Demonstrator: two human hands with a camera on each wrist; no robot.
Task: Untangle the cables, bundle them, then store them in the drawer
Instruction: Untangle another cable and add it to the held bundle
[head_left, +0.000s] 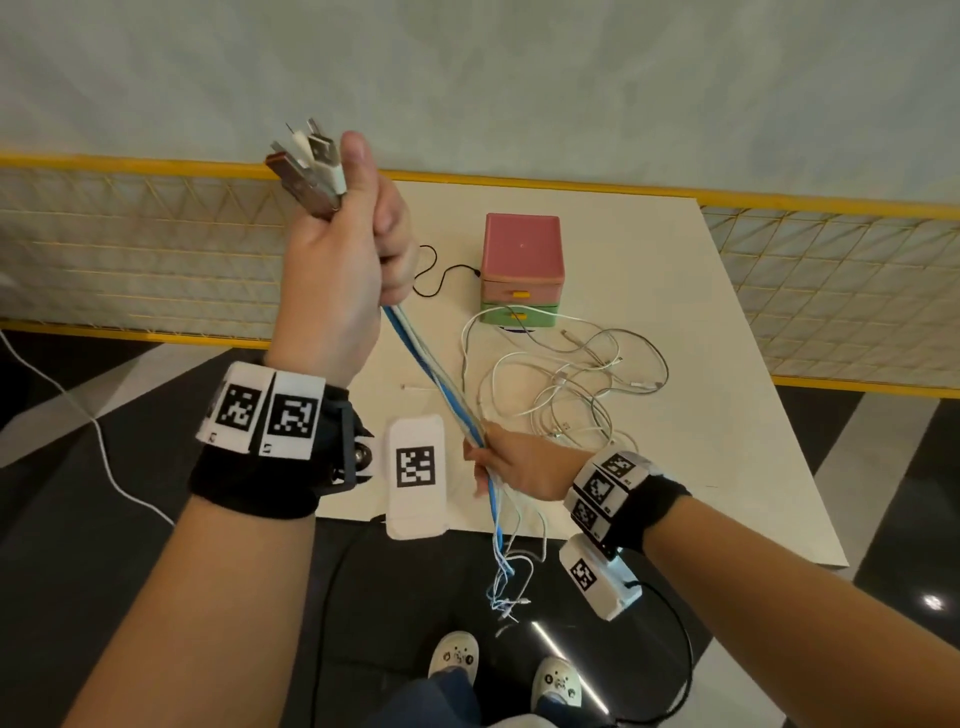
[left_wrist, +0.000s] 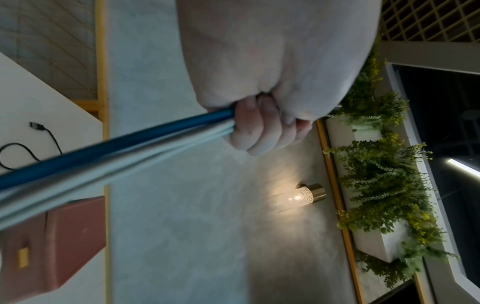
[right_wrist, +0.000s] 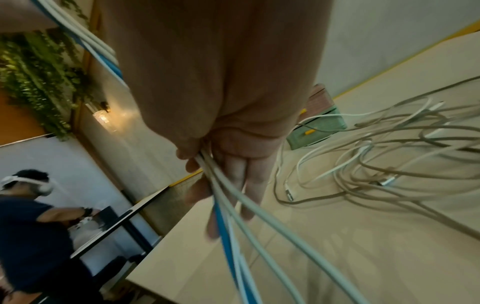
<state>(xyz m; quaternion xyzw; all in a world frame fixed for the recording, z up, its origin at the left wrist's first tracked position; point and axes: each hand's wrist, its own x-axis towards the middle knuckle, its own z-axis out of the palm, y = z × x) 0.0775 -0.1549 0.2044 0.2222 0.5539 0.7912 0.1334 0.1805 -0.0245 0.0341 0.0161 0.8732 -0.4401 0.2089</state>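
My left hand is raised high and grips a bundle of blue and white cables just below their USB plugs, which stick out above the fist. The bundle runs taut down to my right hand, which holds it lower down near the table's front edge. The loose cable ends dangle below the table. In the left wrist view the fingers curl round the blue and white strands. The right wrist view shows the cables passing through my right hand.
A tangle of white cables lies on the white table. Behind it stands a small pink and green drawer unit, both drawers closed. A black cable lies left of it. Yellow railing runs behind.
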